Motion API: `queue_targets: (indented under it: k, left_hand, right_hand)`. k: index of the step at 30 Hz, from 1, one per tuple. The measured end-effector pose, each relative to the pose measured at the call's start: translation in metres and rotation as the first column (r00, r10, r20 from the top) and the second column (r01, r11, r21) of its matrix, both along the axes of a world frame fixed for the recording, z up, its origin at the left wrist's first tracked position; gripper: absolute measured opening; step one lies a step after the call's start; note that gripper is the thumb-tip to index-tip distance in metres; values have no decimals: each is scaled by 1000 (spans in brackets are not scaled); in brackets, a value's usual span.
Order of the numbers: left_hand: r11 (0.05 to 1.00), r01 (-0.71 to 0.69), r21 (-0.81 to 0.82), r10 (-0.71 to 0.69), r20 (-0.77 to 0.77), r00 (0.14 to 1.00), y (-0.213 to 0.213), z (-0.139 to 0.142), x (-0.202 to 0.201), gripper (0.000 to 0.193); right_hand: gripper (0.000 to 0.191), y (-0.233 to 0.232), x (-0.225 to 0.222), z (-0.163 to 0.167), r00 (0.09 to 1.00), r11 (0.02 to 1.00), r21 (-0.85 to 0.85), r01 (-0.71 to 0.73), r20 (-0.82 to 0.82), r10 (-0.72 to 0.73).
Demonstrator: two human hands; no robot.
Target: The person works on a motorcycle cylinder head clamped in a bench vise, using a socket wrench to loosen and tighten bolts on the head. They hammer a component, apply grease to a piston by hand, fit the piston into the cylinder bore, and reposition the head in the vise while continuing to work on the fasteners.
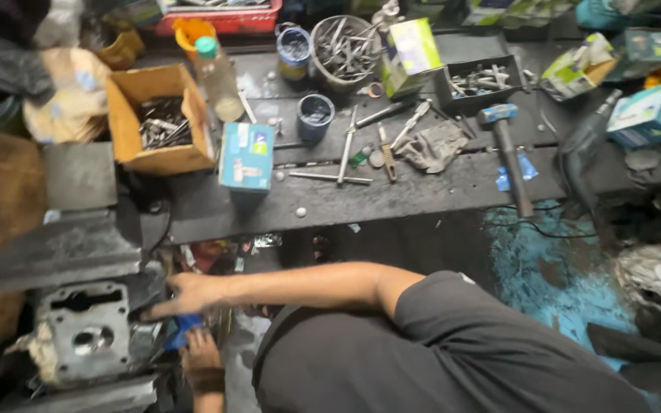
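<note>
Down at the low left, below the bench, sits a grey cast metal block [86,336], its flat face turned up and showing round bores and a slot. Well beyond the block, up on the bench, stands an open cardboard box of bolts [161,115].

Just off the block's right edge is a small blue piece [181,330]; I cannot tell whether it is cloth or plastic. The right hand [185,294] comes in from the block's right side. Its forearm lies in a long line pointing straight at the block. The hand is spread and holds nothing, and its fingertips [151,312] are stretched out to touch the block's near corner.

The left hand [202,359] is a little farther right of the block and lower. It is curled around the blue piece, though the grip is partly hidden, so I can't say how tightly it holds.

The block therefore lies to the left of both hands. The right hand is the nearer one and is already on it, and the left hand sits just beside it, kept off the block by the blue piece. Far to the right of the block, up on the bench, lies a blue-headed hammer [510,153].
</note>
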State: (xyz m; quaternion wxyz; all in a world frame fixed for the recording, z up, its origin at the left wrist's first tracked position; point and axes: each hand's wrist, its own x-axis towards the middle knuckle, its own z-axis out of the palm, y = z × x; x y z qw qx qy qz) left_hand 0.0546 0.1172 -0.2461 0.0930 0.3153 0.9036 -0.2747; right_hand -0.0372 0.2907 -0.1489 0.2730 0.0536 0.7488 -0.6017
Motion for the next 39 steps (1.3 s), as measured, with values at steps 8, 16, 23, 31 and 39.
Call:
queue_targets:
  k: [8, 16, 23, 31, 39]
  left_hand:
    - [455, -565, 688, 86, 598, 797, 80, 15, 11, 46]
    - [285, -718, 635, -90, 764, 639, 96, 51, 9, 26]
    - [116, -713, 692, -153, 721, 675, 116, 104, -6, 15]
    - [-242, -935, 260, -462, 817, 347, 132, 121, -7, 23]
    - [-224, -924, 310, -499, 778, 382, 130, 125, 1, 16]
  right_hand:
    - [36, 61, 64, 20, 930, 990, -123, 70, -352, -110]
    - [10, 244, 148, 72, 415, 451, 274, 850, -874, -252]
    - [36, 446, 215, 10, 718, -115, 759, 641, -646, -261]
    - [32, 435, 147, 55, 535, 233, 499, 835, -834, -134]
    - [29, 388, 48, 123, 663, 448, 717, 533, -684, 306]
